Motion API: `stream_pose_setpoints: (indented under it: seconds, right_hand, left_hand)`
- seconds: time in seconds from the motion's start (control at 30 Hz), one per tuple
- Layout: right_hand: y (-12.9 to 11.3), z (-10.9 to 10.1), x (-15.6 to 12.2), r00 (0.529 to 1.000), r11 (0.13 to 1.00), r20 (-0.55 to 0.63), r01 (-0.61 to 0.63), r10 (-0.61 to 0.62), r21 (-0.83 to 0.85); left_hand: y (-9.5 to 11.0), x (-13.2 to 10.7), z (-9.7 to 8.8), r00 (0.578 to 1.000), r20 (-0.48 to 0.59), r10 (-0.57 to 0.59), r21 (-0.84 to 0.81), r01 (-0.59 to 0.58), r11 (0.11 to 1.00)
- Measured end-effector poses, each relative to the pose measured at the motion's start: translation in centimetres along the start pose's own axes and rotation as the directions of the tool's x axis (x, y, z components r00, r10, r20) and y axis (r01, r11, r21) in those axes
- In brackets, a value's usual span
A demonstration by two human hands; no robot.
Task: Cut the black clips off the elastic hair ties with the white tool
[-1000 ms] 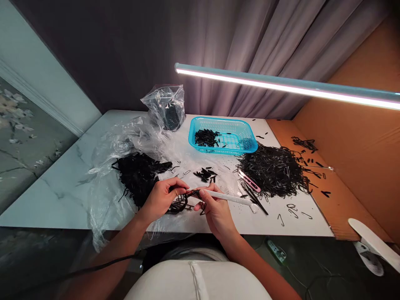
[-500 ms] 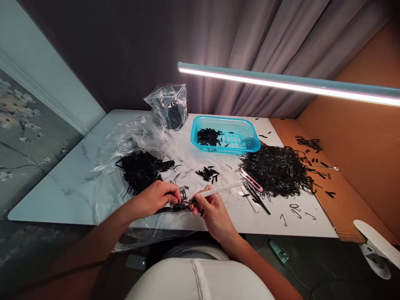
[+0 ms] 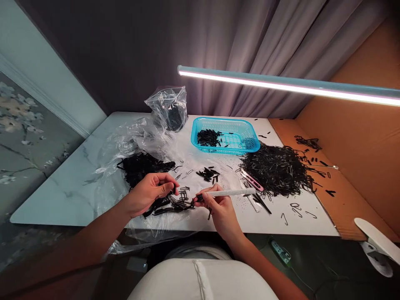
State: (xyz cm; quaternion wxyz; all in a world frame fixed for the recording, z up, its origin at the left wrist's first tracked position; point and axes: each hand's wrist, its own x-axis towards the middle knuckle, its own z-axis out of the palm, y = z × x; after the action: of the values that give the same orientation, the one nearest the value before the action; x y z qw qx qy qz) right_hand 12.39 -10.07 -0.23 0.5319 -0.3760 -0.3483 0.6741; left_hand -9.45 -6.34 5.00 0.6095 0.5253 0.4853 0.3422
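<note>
— While your fingers are occupied, what does each hand hold?

— My left hand (image 3: 152,192) pinches a small black piece (image 3: 174,188) at the centre of the frame. My right hand (image 3: 219,207), right of it, grips a white stick (image 3: 233,192) together with thin black pieces (image 3: 199,198); their exact number I cannot tell.

— Which faults are likely?

— Loss: if my left pinch loosens, the piece could fall among the loose black strips (image 3: 179,205) between my hands, where matching colour would hide it. Mixing: a sweep of the stick could drag items from the large black pile (image 3: 275,171), right of centre, into others. Injury: the pink-handled cutter (image 3: 253,180) lies near the stick's free end; a careless reach could meet its tip. Spillage: snagging the plastic sheet (image 3: 109,187), left of centre, could pull strips off the counter (image 3: 59,179).

— Markings?

— None readable; the power strip (image 3: 280,252), lower right, is too small to resolve.
</note>
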Motion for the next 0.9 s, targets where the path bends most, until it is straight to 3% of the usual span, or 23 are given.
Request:
stream_pose_setpoints:
  seconds: [0.37,0.47,0.57,0.63,0.7,0.83,0.9]
  right_hand:
    - [0.2,-1.4,-0.8,1.000,1.000,-0.030,-0.004,0.005,0.031]
    - [0.6,-1.8,-1.3,1.000,0.999,-0.023,0.021,-0.022,-0.025]
    - [0.8,-2.1,-2.0,0.998,0.989,0.043,0.054,-0.048,-0.138]
    - [0.9,-2.1,-2.6,0.993,0.980,0.103,0.077,-0.059,-0.184]
    - [0.9,-2.0,-3.0,0.989,0.977,0.133,0.090,-0.064,-0.196]
    - [0.9,-2.2,-3.3,0.994,0.978,0.089,0.073,-0.056,-0.193]
    - [0.8,-2.4,-3.1,0.996,0.981,0.045,0.083,-0.076,-0.175]
  left_hand:
    - [-0.1,0.4,1.6,0.997,0.081,-0.019,-0.109,0.028,0.994]
    - [-0.1,1.2,2.1,0.998,0.058,0.007,0.012,-0.007,1.000]
    - [-0.4,3.3,3.2,0.993,0.026,0.119,0.323,-0.121,0.939]
    - [-0.7,5.4,4.4,0.979,0.083,0.188,0.513,-0.204,0.834]
    - [-1.1,7.5,6.1,0.954,0.195,0.230,0.581,-0.301,0.757]
    - [-1.5,10.7,9.5,0.909,0.371,0.191,0.553,-0.382,0.740]
    - [-1.2,11.3,10.3,0.888,0.433,0.154,0.533,-0.389,0.751]
